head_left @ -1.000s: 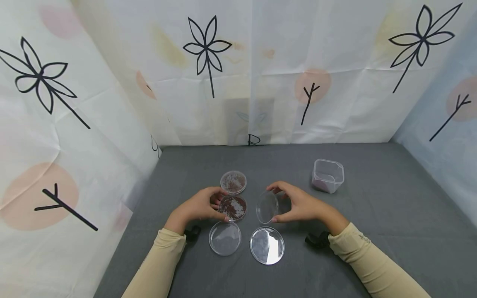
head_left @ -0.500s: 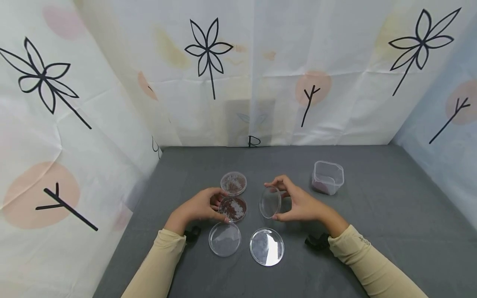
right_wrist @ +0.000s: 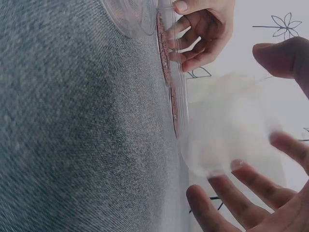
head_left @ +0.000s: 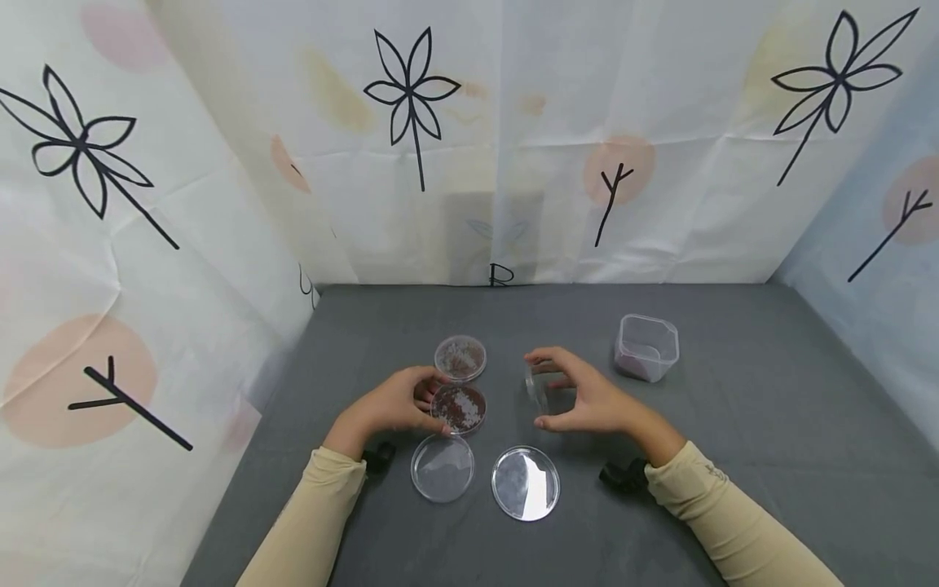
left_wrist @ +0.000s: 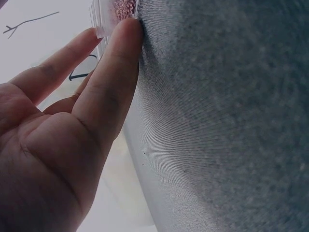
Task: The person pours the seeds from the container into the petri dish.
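Note:
My left hand (head_left: 403, 401) holds the rim of a clear petri dish (head_left: 459, 409) of reddish-brown grains on the table, thumb on the near side and fingers on the far side. Directly behind it sits another petri dish (head_left: 460, 359) of similar grains. In my right hand (head_left: 579, 393) a clear petri dish piece (head_left: 534, 390) stands tilted nearly on edge between fingers and thumb. The right wrist view shows this clear piece (right_wrist: 227, 130) blurred, fingertips at its edge. Toward me lie two round clear pieces, one on the left (head_left: 443, 469) and a shiny one on the right (head_left: 526, 483).
A clear plastic tub (head_left: 645, 348) with a little purplish-brown material at its bottom stands at the back right. Grey cloth (head_left: 734, 391) covers the table. White fabric (head_left: 557, 196) with drawn flowers hangs behind and at the sides.
The clear piece in my right hand has turned from showing its round face to almost edge-on. My left hand keeps its hold on the grain-filled dish.

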The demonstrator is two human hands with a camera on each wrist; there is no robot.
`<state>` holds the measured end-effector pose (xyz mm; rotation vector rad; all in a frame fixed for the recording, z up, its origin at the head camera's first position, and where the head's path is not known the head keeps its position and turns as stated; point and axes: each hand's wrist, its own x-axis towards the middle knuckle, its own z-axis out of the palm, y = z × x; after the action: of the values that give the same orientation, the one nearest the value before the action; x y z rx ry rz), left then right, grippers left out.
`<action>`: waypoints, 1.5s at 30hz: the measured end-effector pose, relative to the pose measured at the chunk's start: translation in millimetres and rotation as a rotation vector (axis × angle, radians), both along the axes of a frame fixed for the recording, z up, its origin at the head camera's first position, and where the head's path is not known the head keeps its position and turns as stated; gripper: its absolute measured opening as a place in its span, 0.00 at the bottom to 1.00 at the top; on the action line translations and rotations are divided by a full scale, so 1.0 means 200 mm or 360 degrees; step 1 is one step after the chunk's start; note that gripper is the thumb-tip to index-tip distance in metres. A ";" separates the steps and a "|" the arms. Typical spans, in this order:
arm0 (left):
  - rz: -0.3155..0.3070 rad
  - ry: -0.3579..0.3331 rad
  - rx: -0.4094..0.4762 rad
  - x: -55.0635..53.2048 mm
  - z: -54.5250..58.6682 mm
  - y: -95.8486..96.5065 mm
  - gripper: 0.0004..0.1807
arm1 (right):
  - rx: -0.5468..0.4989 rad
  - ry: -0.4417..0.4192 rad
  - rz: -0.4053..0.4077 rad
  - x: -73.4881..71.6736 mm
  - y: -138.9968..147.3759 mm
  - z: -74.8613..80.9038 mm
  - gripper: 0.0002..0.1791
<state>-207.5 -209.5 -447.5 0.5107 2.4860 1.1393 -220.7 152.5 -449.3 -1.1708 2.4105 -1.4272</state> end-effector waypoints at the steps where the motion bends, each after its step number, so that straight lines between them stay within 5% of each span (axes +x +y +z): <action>1: 0.0005 0.0000 0.0001 0.00 0.00 0.00 0.42 | 0.0007 0.0028 0.0010 0.00 0.00 0.00 0.47; 19: -0.0053 0.0014 -0.0006 0.01 0.01 0.00 0.42 | 0.0370 0.0367 0.0048 0.02 -0.16 0.01 0.45; 29: -0.0091 0.0066 -0.0026 0.01 0.00 0.00 0.37 | 0.0591 0.0286 0.0077 0.03 -0.28 0.05 0.38; 45: -0.0029 0.0083 0.0009 -0.01 0.00 -0.01 0.20 | 0.0671 0.0217 0.0162 0.00 -0.43 0.06 0.36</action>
<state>-210.2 -211.8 -448.0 0.5707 2.5177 1.1401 -220.0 67.0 -436.3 -1.2869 2.5239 -0.7768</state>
